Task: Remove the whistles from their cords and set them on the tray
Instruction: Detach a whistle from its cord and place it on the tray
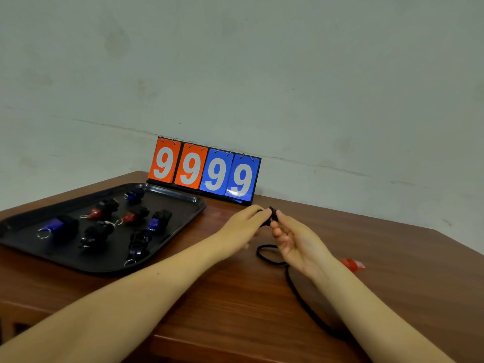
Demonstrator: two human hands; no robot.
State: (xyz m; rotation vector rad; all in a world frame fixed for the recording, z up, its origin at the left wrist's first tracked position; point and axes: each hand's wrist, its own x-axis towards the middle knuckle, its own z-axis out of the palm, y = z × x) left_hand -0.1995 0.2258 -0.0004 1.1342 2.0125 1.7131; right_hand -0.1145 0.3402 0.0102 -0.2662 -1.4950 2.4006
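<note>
My left hand [242,226] and my right hand [297,244] are bare: no gloves, rings, watch or wristbands. Both of my forearms are uncovered along their full visible length, with no sleeve edge in view. My left forearm enters the view from 7 o'clock, my right forearm from 5 o'clock.

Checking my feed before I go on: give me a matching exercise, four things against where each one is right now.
1. black tray
2. scoreboard
3. red whistle
4. black cord

A. alone on the table, right of the right hand
B. on the table's left side, holding whistles
C. at the wall, showing 9999
D. trailing across the table under the right hand

Pairs: 1-B, 2-C, 3-A, 4-D
</note>
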